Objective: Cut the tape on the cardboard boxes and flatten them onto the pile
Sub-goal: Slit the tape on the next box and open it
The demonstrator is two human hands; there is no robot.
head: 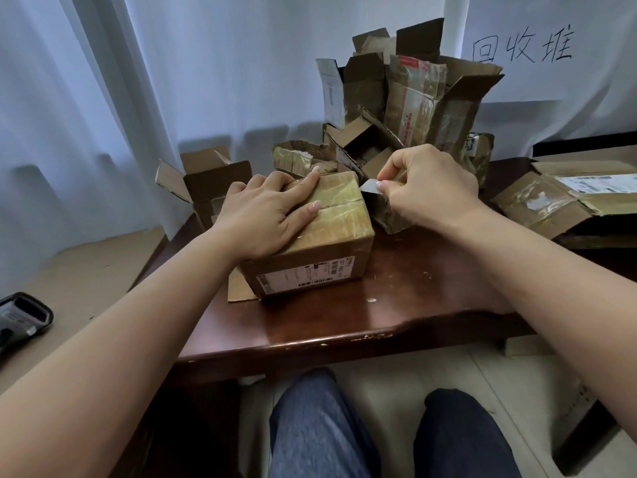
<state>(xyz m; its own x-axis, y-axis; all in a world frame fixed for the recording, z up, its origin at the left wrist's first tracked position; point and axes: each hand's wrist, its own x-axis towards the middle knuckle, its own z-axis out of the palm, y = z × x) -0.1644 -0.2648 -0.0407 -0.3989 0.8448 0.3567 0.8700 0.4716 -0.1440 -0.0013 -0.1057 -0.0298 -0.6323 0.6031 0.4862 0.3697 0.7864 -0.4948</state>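
Right grip: right hand (427,188) pinches a small grey blade (369,186) between thumb and curled fingers, its tip at the far right corner of the taped box (310,236), where the top seam ends.
Left grip: left hand (265,215) lies flat, fingers straight and spread, pressing on the box's top left half; nothing is grasped.
Taped box: sits closed on the dark wooden table (396,305), near its front edge, glossy tape across the top, a slit line along the middle seam, a white shipping label on the near side.
Under the box: a scrap of cardboard (239,288) sticks out at the left near corner.
Left of box: an open small box (206,184) with flaps up, just behind the left hand.
Behind: a heap of opened boxes (406,98) stands against the white curtain (103,115), touching one another.
Far right: a flattened box (558,198) lies on the table's right end.
Wall: a paper sign (524,46) with handwritten characters.
Far left: a black device (20,317) on a cardboard sheet.
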